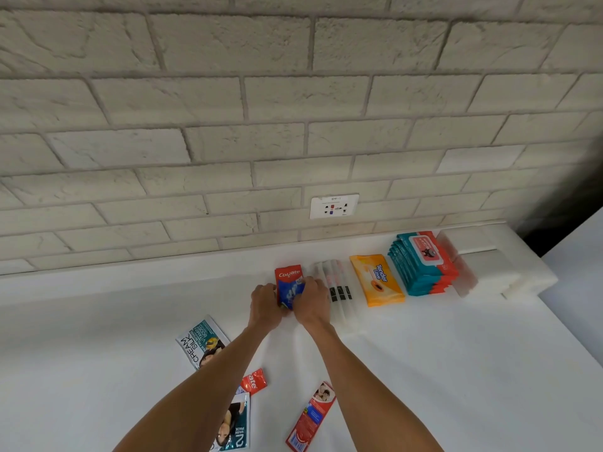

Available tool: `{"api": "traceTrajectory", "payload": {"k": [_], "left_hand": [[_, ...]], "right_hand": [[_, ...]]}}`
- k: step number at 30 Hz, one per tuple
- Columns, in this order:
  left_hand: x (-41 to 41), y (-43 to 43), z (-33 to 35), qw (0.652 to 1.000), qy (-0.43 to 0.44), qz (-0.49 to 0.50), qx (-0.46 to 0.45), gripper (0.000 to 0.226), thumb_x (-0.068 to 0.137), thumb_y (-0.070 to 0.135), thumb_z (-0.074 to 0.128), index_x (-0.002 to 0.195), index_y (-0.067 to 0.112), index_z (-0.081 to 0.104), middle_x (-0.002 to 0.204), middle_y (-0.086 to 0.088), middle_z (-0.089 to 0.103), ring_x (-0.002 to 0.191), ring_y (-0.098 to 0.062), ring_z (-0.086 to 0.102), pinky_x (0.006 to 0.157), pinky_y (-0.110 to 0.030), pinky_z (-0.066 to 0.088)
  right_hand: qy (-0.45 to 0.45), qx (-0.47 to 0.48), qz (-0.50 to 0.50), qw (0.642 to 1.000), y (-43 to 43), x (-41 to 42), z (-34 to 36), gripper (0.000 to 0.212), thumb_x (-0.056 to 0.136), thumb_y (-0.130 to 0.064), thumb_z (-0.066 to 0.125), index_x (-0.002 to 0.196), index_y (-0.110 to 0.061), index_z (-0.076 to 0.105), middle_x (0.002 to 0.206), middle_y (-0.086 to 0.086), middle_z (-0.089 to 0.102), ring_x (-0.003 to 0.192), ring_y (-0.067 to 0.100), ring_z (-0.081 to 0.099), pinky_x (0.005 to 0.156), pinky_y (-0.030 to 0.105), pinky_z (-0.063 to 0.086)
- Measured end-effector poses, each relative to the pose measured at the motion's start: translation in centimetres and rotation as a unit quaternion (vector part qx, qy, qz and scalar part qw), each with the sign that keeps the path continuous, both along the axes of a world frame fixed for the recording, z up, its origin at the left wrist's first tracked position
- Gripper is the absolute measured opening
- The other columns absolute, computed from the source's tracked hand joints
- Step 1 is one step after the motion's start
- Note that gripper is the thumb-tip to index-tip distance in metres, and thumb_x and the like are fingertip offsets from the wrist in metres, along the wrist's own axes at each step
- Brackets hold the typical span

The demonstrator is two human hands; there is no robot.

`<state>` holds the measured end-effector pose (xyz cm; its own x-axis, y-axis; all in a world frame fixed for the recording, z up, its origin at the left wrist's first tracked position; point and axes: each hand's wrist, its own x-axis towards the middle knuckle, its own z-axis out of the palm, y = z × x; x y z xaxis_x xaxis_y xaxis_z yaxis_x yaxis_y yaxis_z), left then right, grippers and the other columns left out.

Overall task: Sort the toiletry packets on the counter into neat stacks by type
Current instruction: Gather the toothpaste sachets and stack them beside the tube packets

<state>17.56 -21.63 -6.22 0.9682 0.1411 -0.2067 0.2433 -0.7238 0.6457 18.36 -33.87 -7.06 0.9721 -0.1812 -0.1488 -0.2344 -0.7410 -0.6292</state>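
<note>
A stack of red and blue Colgate sachets [288, 278] lies on the white counter [424, 347] near the wall. My left hand [265, 305] grips its left edge and my right hand [311, 303] grips its right edge. Just right of it lie clear-wrapped white packets [339, 282], an orange Tender Love wipes pack [377, 279] and a stack of teal wipes packs [422, 262]. Nearer to me lie a Cream Silk sachet [200, 342], a red Colgate sachet [254, 381] partly under my left forearm, a teal sachet [233, 425] and a red toothpaste packet [311, 417].
A white brick wall with a power socket [333, 206] rises behind the counter. A clear container [456, 265] stands at the far right, next to a raised white ledge [509, 269]. The counter's right edge drops off at the right.
</note>
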Motion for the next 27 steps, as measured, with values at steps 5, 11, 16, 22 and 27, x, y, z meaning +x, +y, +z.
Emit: {"api": "traceTrajectory", "payload": {"k": [5,11,16,22,27], "left_hand": [[-0.1,-0.4,-0.2,0.999,-0.023,-0.031,0.017,0.035,0.075,0.012,0.086,0.102,0.008,0.064,0.093,-0.003,0.055,0.086,-0.022,0.062,0.057,-0.016,0.037],[-0.1,-0.6,-0.7,0.999,-0.041,-0.032,0.017,0.030,0.082,0.023,0.083,0.102,0.011,0.063,0.093,-0.001,0.055,0.080,-0.016,0.059,0.056,-0.011,0.034],[0.0,-0.6,-1.7,0.997,-0.046,-0.048,0.029,0.030,0.090,0.032,0.076,0.113,0.015,0.066,0.103,0.000,0.054,0.081,-0.011,0.054,0.061,-0.011,0.038],[0.2,-0.6,-1.8,0.997,-0.034,-0.061,0.040,0.033,0.093,0.037,0.072,0.116,0.015,0.066,0.117,-0.005,0.058,0.085,-0.010,0.053,0.064,-0.010,0.038],[0.3,-0.6,-1.8,0.996,-0.040,-0.066,0.046,0.032,0.093,0.035,0.071,0.116,0.013,0.065,0.115,-0.006,0.059,0.085,-0.010,0.053,0.067,-0.012,0.040]], "right_hand": [[0.022,-0.025,0.046,0.998,-0.7,0.1,-0.3,0.049,0.091,-0.033,0.076,0.131,-0.013,0.056,0.128,0.008,0.060,0.114,0.021,0.059,0.082,0.024,0.050],[0.012,-0.046,0.064,0.997,-0.7,0.3,-0.8,0.039,0.094,-0.037,0.073,0.126,-0.017,0.060,0.123,0.005,0.065,0.099,0.016,0.064,0.080,0.022,0.051],[0.004,-0.056,0.081,0.995,-0.9,0.3,-0.7,0.034,0.094,-0.025,0.065,0.127,-0.019,0.061,0.123,0.007,0.063,0.108,0.024,0.063,0.088,0.031,0.054],[-0.001,-0.060,0.102,0.993,-1.1,0.2,-0.7,0.029,0.101,-0.027,0.066,0.126,-0.012,0.066,0.122,0.007,0.069,0.102,0.018,0.069,0.089,0.026,0.056],[-0.003,-0.060,0.100,0.993,-1.2,0.1,-0.4,0.035,0.100,-0.029,0.068,0.131,-0.012,0.064,0.126,0.008,0.067,0.108,0.020,0.068,0.093,0.029,0.055]]}}
